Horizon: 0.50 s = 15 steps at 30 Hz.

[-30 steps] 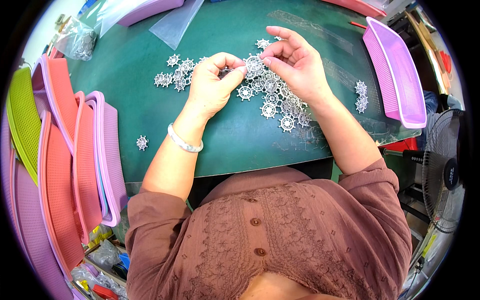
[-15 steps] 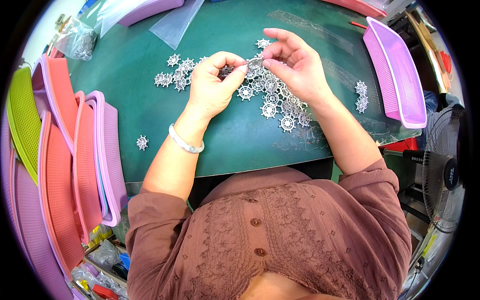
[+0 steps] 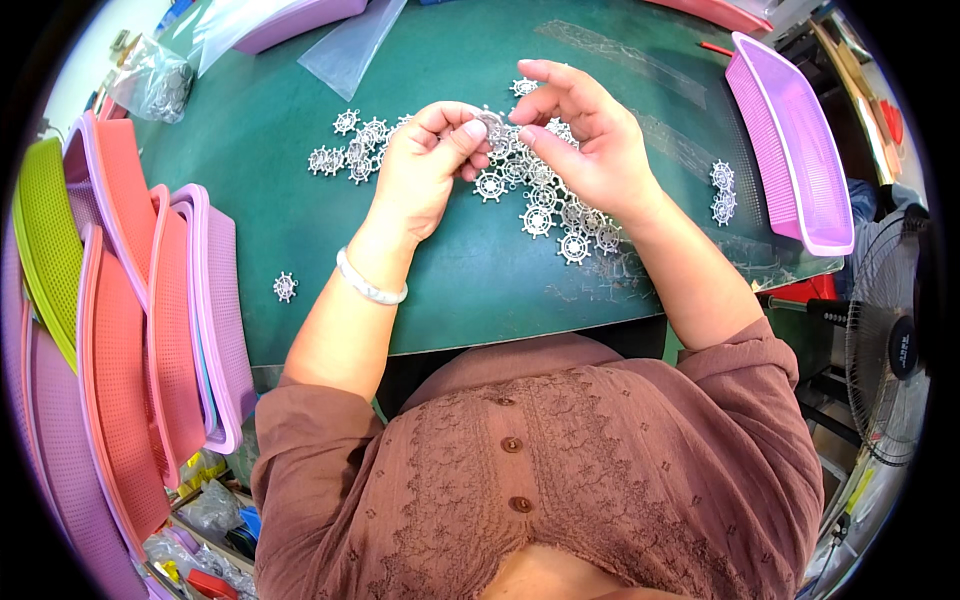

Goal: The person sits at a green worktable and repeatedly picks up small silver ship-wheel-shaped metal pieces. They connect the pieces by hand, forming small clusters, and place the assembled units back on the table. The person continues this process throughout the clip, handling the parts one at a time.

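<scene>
Evidently to save room, perforated plastic baskets (image 3: 112,370) stand nested at far left, beyond a lone metal ship's-wheel charm (image 3: 285,287) lying on the green tabletop (image 3: 440,290). A small cluster of wheel charms (image 3: 358,150) sits left of the left hand (image 3: 425,165), which is closed, pinching another, the held charm (image 3: 492,125), between thumb and fingers, likely raised for easier viewing. That charm is above the larger pile (image 3: 541,197). The right hand (image 3: 600,150) curves loosely, thumb and forefinger slightly apart beside the charm's edge; whether they grip it I cannot tell. Farther right, a short row of charms (image 3: 723,192) lies near a lilac basket (image 3: 785,150), perhaps kept within reach.
</scene>
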Motion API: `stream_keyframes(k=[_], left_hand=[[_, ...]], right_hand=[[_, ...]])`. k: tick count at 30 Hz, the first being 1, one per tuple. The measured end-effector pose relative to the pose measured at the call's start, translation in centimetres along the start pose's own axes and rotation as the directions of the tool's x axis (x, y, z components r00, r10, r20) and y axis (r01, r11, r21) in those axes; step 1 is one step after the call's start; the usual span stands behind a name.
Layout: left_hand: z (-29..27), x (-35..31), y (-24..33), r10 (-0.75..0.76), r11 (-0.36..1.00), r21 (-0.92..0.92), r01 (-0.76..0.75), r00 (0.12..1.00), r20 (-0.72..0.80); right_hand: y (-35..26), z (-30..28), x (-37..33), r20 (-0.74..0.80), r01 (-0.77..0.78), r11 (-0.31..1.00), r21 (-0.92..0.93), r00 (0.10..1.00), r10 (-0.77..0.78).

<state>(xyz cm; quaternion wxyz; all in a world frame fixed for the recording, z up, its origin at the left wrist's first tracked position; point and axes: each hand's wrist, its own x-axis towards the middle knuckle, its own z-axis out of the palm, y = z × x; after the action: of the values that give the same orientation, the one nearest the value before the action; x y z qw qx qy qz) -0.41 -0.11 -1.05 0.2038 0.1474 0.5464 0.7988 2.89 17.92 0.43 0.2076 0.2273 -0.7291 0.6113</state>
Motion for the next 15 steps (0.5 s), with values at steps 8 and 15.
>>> stream_keyframes(k=[8, 15], left_hand=[[-1.7, 0.7, 0.0, -0.193, 0.803, -0.518, 0.293, 0.952, 0.238], [-1.6, 0.6, 0.2, -0.192, 0.803, -0.527, 0.279, 0.958, 0.214]], right_hand=[[1.0, -0.5, -0.1, -0.026, -0.113, 0.988, -0.104, 0.993, 0.111], [0.9, -0.6, -0.1, 0.029, -0.124, 0.973, -0.193, 0.991, 0.132]])
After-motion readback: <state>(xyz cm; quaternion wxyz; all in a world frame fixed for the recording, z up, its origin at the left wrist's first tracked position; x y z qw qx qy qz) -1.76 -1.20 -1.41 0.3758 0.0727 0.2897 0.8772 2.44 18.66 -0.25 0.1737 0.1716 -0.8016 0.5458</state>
